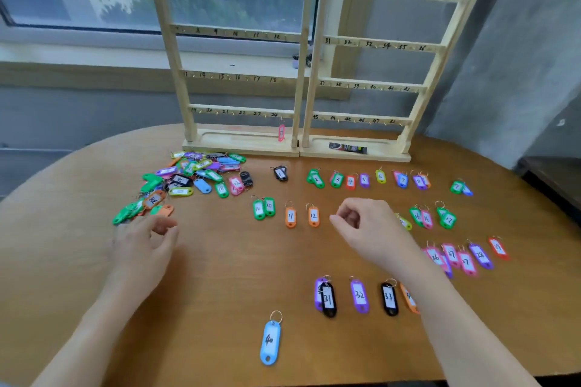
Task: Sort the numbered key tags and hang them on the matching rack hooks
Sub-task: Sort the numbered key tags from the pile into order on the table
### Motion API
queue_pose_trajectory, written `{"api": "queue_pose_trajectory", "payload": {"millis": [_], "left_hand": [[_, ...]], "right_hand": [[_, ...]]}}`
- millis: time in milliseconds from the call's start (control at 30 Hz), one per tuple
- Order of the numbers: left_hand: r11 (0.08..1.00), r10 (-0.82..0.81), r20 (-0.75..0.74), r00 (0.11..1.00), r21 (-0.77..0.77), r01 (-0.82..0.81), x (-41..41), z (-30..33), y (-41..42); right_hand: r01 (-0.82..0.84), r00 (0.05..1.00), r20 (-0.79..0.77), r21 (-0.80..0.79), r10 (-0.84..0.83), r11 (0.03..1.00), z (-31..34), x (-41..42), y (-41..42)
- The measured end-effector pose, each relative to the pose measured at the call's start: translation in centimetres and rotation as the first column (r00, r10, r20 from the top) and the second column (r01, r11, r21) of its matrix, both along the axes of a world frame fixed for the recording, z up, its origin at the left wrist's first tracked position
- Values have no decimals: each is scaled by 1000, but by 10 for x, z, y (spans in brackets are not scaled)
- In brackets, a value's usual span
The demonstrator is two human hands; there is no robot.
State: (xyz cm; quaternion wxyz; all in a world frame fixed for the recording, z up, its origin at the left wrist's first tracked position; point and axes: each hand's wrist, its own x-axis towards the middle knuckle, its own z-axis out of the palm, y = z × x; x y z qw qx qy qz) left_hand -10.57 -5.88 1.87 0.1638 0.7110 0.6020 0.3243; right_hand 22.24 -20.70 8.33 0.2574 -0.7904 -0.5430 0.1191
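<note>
Two wooden racks stand at the back of the table, the left rack [239, 31] numbered 1 to 24 and the right rack [385, 44] numbered 25 to 48. One pink tag [281, 132] hangs from the hook under 24. A mixed heap of key tags [195, 177] lies at the left. Sorted tags lie in rows to the right, among them orange 11 [290, 217], orange 12 [313, 216], black 31 [328, 300], purple 32 [359, 296] and blue 40 [270, 341]. My left hand [147, 245] hovers by the heap, fingers loosely curled, empty. My right hand [361, 223] hangs over the middle row with fingers curled; nothing shows in it.
The round wooden table [220, 276] has its curved edge at left and right. A small dark packet [347, 148] lies in the right rack's base tray. A window and sill run behind the racks, and a grey curtain [518, 56] hangs at the right.
</note>
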Motion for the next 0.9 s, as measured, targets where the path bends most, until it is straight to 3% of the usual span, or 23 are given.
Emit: {"api": "queue_pose_trajectory", "payload": {"millis": [200, 300, 400, 567, 733, 900], "left_hand": [[973, 230, -29, 973, 11, -230, -44, -11, 28], [969, 247, -131, 960, 16, -247, -51, -15, 28], [964, 262, -128, 957, 85, -253, -52, -22, 27], [936, 350, 33, 936, 17, -351, -58, -20, 29], [930, 366, -62, 929, -6, -367, -55, -19, 32], [938, 346, -81, 935, -1, -348, -55, -24, 35]], "right_hand": [[-237, 971, -1, -91, 238, 967, -8, -77, 88], [-348, 937, -25, -127, 347, 929, -15, -121, 121], [-458, 889, -56, -142, 455, 878, -29, -158, 147], [-572, 797, 171, -94, 579, 815, -48, -195, 183], [-600, 760, 291, -29, 581, 800, -63, -197, 203], [-671, 649, 535, 68, 540, 739, -65, -194, 217]]}}
